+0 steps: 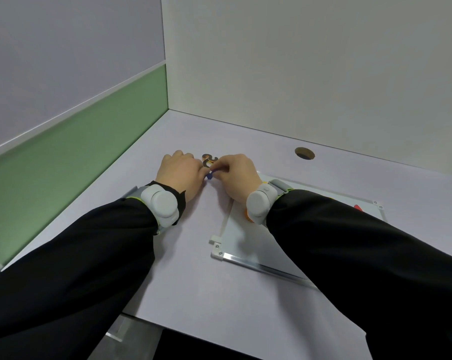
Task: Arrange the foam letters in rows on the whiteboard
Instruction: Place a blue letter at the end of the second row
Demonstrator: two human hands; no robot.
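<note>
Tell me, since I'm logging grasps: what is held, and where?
The right hand pinches a small blue foam letter by its upper edge; the left hand touches it, grip unclear.

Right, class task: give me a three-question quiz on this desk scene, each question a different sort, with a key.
1. True or false: the whiteboard lies under the person's right forearm.
2. Multiple choice: where is the small pile of foam letters? A) on the whiteboard's middle B) on the desk beyond the hands C) in the round desk hole
3. Fill in: the right hand pinches a small ____ piece beside the left hand.

Key: 1 true; 2 B; 3 blue.
</note>
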